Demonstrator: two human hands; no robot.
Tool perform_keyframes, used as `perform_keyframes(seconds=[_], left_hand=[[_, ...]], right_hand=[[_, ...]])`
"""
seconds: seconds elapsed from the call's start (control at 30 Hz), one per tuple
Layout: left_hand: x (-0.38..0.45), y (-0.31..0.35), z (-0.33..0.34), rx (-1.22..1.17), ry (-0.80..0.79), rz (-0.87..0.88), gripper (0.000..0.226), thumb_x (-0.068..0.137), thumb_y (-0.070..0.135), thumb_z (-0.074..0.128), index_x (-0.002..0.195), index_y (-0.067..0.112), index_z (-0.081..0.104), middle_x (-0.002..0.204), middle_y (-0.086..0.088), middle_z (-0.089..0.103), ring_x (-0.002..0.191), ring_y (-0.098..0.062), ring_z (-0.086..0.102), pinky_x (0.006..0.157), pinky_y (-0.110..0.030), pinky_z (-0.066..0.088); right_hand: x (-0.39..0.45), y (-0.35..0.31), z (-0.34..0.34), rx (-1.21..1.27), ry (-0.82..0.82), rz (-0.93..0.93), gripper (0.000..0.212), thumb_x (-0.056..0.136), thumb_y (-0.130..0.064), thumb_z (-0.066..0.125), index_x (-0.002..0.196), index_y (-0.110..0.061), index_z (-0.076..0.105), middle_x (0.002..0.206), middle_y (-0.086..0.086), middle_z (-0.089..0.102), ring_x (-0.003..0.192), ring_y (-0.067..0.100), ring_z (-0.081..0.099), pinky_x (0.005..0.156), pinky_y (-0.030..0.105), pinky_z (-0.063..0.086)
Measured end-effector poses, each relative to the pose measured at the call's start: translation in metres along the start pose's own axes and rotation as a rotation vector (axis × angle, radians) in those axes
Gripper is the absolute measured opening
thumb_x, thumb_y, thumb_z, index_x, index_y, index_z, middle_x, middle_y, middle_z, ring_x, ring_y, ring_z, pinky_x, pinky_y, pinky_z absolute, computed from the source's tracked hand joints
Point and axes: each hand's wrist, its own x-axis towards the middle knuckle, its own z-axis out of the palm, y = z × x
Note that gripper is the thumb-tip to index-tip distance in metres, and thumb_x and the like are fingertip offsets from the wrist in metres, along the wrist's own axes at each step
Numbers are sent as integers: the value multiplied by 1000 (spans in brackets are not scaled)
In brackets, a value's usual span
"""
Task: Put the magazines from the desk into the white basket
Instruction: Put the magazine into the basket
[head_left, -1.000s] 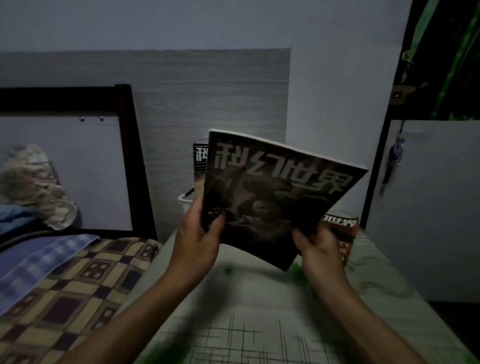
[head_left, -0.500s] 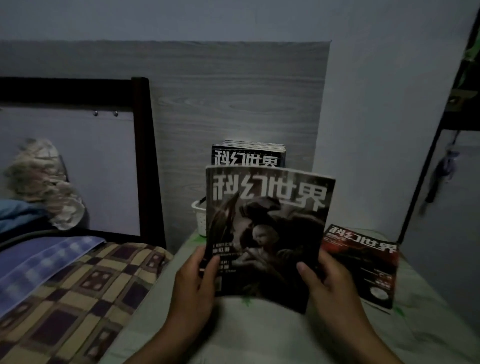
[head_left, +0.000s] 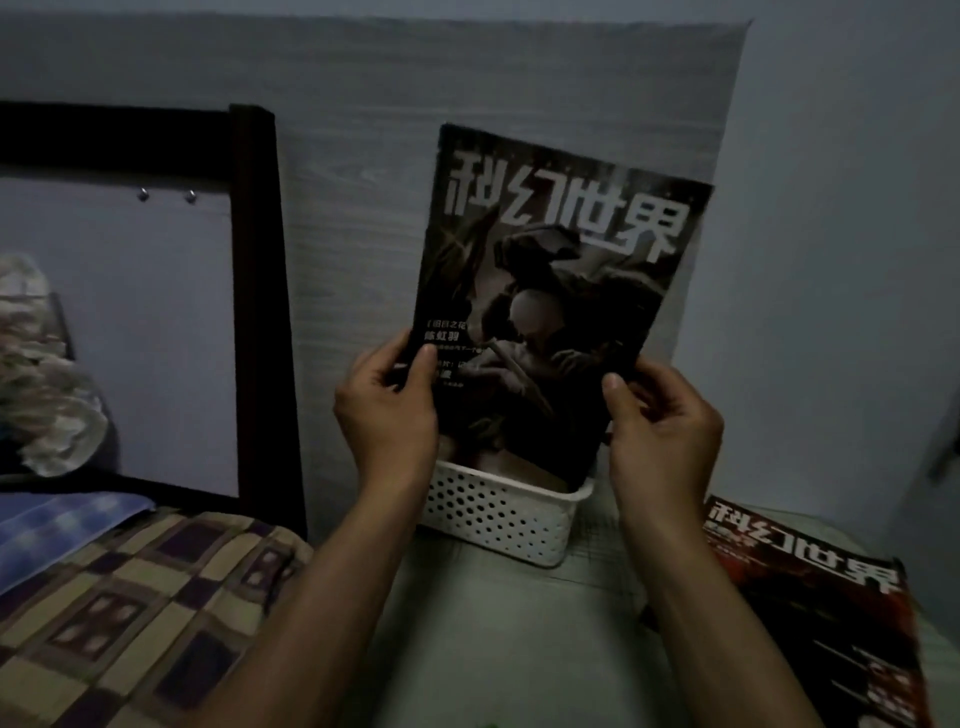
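A dark magazine (head_left: 550, 291) with large white characters stands upright, its lower edge down inside the white perforated basket (head_left: 498, 514) on the desk (head_left: 519, 634). My left hand (head_left: 387, 410) grips its lower left edge, thumb on the cover. My right hand (head_left: 662, 426) grips its lower right edge the same way. The held magazine hides whatever else is in the basket. A second magazine (head_left: 815, 603) with a red and black cover lies flat on the desk at the right.
A bed with a checked blanket (head_left: 135, 613) and a dark headboard post (head_left: 265, 312) borders the desk on the left. A grey wood-grain panel (head_left: 363, 130) and a pale wall stand right behind the basket.
Both hands carried the dark magazine forward and lowered its bottom edge into the basket. It now covers the magazine that stood there. The view moved closer to the basket.
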Motion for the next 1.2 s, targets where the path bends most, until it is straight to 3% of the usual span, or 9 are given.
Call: perform_keyframes(seconds=[0.17, 0.37, 0.53, 0.63, 0.73, 0.87, 1.0, 1.07, 1.2], left_hand=[[8, -30, 7, 52, -7, -60, 29, 84, 26, 75, 107, 41, 67, 90, 10, 75, 83, -13, 72, 81, -44, 60], [21, -34, 5, 70, -35, -62, 27, 85, 31, 72, 112, 33, 72, 98, 13, 75, 88, -7, 71, 84, -40, 60], [18, -50, 1, 182, -103, -118, 27, 90, 23, 66, 116, 26, 71, 102, 5, 74, 92, -17, 70, 87, -44, 57], [20, -64, -2, 285, -122, -132, 28, 86, 20, 71, 114, 21, 73, 106, 0, 75, 95, -16, 69, 90, -41, 56], [22, -70, -4, 373, -135, -122, 27, 83, 20, 75, 110, 19, 74, 104, 2, 76, 89, -11, 70, 88, -37, 58], [23, -70, -9, 548, -169, -61, 13, 81, 23, 76, 94, 25, 74, 91, 7, 76, 78, -7, 66, 77, -29, 54], [17, -73, -15, 738, -199, 13, 9, 84, 26, 73, 92, 22, 72, 87, 2, 73, 79, -17, 66, 73, -32, 53], [18, -74, -18, 849, -232, 54, 11, 85, 29, 70, 92, 20, 73, 89, -3, 74, 82, -22, 67, 72, -34, 54], [11, -64, -21, 1053, -266, 155, 28, 87, 32, 61, 106, 13, 70, 111, -12, 68, 105, -33, 58, 85, -43, 47]], right_hand=[[10, 16, 4, -49, 3, -30, 23, 88, -19, 71, 110, -19, 74, 94, -8, 76, 81, 5, 72, 69, 36, 63], [11, 24, 7, -23, -15, 13, 26, 90, -16, 68, 115, -14, 72, 101, -2, 75, 83, 8, 73, 68, 28, 61], [6, 44, 6, -141, -35, 75, 25, 87, -16, 72, 112, -13, 74, 102, -2, 75, 81, 3, 71, 66, 18, 58], [3, 56, 4, -204, -44, 110, 25, 85, -16, 73, 111, -13, 74, 101, -1, 75, 82, 4, 71, 72, 23, 60], [4, 60, 2, -286, -48, 110, 22, 84, -17, 74, 106, -15, 76, 97, -3, 76, 85, 10, 70, 83, 36, 59], [4, 62, 1, -325, -7, 127, 11, 81, -18, 77, 91, -21, 78, 83, -9, 73, 77, 6, 68, 82, 37, 59], [-2, 66, 1, -488, -59, 41, 3, 82, -23, 76, 82, -21, 75, 81, -5, 72, 73, 9, 65, 73, 35, 57], [-6, 69, 0, -632, -113, -47, 11, 84, -27, 73, 76, -22, 70, 83, -3, 71, 74, 15, 63, 69, 36, 55], [-9, 68, -3, -737, -166, -119, 16, 86, -29, 71, 74, -20, 66, 94, -2, 70, 81, 20, 63, 71, 37, 53]])
